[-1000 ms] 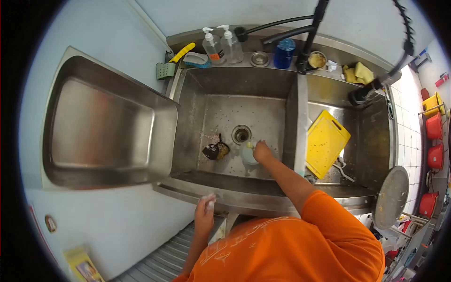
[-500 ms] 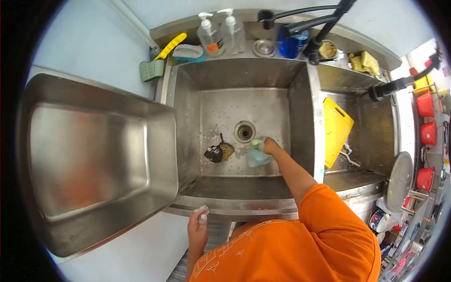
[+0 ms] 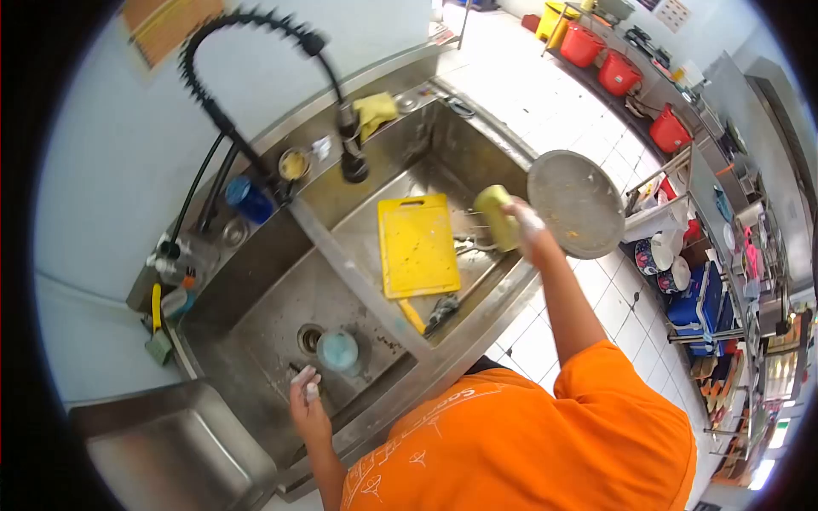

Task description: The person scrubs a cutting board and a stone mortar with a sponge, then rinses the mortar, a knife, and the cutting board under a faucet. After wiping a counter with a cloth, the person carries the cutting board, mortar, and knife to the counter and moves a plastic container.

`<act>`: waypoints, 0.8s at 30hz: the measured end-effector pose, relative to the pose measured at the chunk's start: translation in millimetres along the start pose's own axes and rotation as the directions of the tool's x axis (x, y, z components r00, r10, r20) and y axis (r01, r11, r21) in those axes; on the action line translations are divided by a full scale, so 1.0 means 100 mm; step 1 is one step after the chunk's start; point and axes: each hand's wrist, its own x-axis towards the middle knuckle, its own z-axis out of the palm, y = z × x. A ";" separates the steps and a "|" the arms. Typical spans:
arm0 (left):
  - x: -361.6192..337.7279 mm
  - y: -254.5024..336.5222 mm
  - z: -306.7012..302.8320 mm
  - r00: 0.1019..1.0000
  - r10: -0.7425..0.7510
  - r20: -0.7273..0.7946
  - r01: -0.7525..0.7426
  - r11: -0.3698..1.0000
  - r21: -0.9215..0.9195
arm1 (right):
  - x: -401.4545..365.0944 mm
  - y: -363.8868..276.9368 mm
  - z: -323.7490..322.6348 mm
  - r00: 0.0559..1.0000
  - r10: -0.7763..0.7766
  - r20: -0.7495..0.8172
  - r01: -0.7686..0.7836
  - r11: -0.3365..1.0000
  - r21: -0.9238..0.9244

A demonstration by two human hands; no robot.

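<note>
My right hand (image 3: 530, 226), with white suds on it, grips a yellow-green sponge (image 3: 496, 217) over the right side of the smaller basin. Beneath the sponge are metal utensils (image 3: 470, 244), partly hidden. A yellow cutting board (image 3: 419, 247) lies in that basin, with a yellow handle (image 3: 412, 315) and a dark crumpled item (image 3: 442, 312) by its near edge. Sudsy too, my left hand (image 3: 308, 404) hovers over the larger basin's near side, fingers apart and holding nothing visible. Close to it a light-blue bowl (image 3: 338, 350) stands beside the drain (image 3: 311, 338).
A round grey pan or lid (image 3: 576, 204) is just right of my right hand. Behind the basins rises a black spring faucet (image 3: 243, 149). A deep steel tub (image 3: 170, 451) sits at the lower left. Shelving with red bins (image 3: 619, 73) stands across the tiled floor.
My view has turned right. My right hand has left the light-blue bowl and moved to the smaller basin with the sponge. My left hand now hovers over the larger basin.
</note>
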 end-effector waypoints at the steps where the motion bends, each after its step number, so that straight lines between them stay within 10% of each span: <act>1: 0.08 0.06 0.22 0.998 0.005 0.061 -0.004 1.000 -0.015 | 0.02 -0.06 -0.40 0.971 -0.235 -0.034 0.215 0.934 -0.286; 3: 0.20 0.20 0.75 0.982 0.034 0.185 -0.033 0.999 -0.010 | 0.24 -0.13 -0.98 0.980 -0.165 -0.113 0.080 0.840 -0.536; 5: 0.29 0.28 1.37 0.950 0.059 0.305 -0.034 0.996 -0.088 | 0.39 -0.03 -1.33 0.853 -0.391 -0.345 -0.260 0.253 -0.932; 9: 0.47 0.42 2.74 0.818 0.123 0.562 -0.089 0.992 -0.088 | 0.57 0.42 -1.49 0.952 -0.303 0.037 0.025 -0.045 -0.999; 14: 0.55 0.40 4.23 0.788 -0.073 0.611 0.015 0.995 0.098 | 0.04 0.25 -1.88 0.947 -0.141 0.289 0.297 0.036 -0.954; 16: 0.59 0.10 4.59 0.781 -0.032 0.624 -0.091 0.982 0.165 | 0.21 0.25 -2.21 0.975 -0.220 0.001 -0.027 -0.122 -0.992; 19: 0.53 0.42 4.63 0.754 -0.009 0.657 -0.123 0.980 0.154 | 0.75 0.32 -2.33 0.868 -0.495 -0.027 -0.028 0.005 -1.000; 24: 0.53 0.17 4.67 0.825 -0.126 0.550 -0.055 0.953 0.299 | 0.85 0.31 -1.49 0.882 -0.380 0.280 0.376 0.209 -0.903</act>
